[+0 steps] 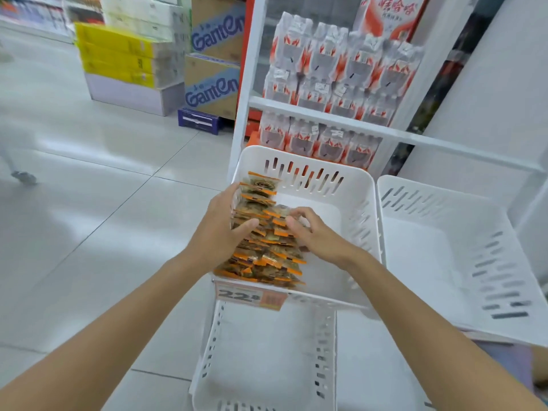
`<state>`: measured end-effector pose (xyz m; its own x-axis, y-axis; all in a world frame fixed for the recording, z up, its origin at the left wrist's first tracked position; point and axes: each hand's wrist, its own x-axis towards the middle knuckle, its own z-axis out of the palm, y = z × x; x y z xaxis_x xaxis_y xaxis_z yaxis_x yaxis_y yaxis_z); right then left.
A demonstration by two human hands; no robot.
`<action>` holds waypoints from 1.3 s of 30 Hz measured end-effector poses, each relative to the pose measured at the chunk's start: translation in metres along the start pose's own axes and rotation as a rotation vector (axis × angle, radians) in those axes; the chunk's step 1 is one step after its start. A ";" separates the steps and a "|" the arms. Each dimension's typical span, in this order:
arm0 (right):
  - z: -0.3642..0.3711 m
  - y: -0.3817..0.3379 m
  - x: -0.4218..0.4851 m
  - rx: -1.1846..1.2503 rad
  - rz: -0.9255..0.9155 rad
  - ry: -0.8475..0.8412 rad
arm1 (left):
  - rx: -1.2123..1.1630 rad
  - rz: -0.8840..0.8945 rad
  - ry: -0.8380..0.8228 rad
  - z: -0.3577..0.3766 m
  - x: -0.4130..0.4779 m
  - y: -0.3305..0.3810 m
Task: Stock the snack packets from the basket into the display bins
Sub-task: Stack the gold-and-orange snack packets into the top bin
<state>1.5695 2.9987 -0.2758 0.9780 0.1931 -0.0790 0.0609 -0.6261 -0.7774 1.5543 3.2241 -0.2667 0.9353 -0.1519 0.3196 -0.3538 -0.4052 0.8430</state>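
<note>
A row of small orange-edged snack packets (261, 253) stands along the left side of a white slotted display bin (353, 203). My left hand (222, 226) reaches over the bin's left wall and grips the stack from the side, thumb curled across the packets. My right hand (314, 232) comes from the right, its curled fingertips pinching packets near the middle of the row. The right half of this bin holds nothing. The supply basket is out of sight.
A second white bin (444, 253) stands to the right and a third (267, 357) below, under a price tag reading 22.8 (252, 296). Behind is a white shelf (326, 114) of bottled-water packs. Stacked cartons (213, 69) stand on the tiled floor at left.
</note>
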 end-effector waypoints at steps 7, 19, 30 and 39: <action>0.010 -0.022 0.003 -0.093 0.030 -0.031 | -0.023 -0.015 0.001 -0.001 -0.002 0.003; 0.008 -0.013 -0.016 -0.030 0.047 -0.122 | 0.056 -0.088 0.007 0.000 -0.004 0.004; 0.016 -0.053 -0.144 -0.111 -0.110 0.374 | 0.301 0.031 0.149 0.006 -0.097 0.058; 0.089 0.043 -0.315 -0.207 0.171 -0.067 | 0.127 -0.267 -0.297 0.052 -0.270 0.035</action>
<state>1.2467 2.9783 -0.3396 0.9628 0.1164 -0.2440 -0.0576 -0.7935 -0.6058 1.2891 3.2043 -0.3460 0.9604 -0.2728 -0.0571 -0.1137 -0.5706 0.8133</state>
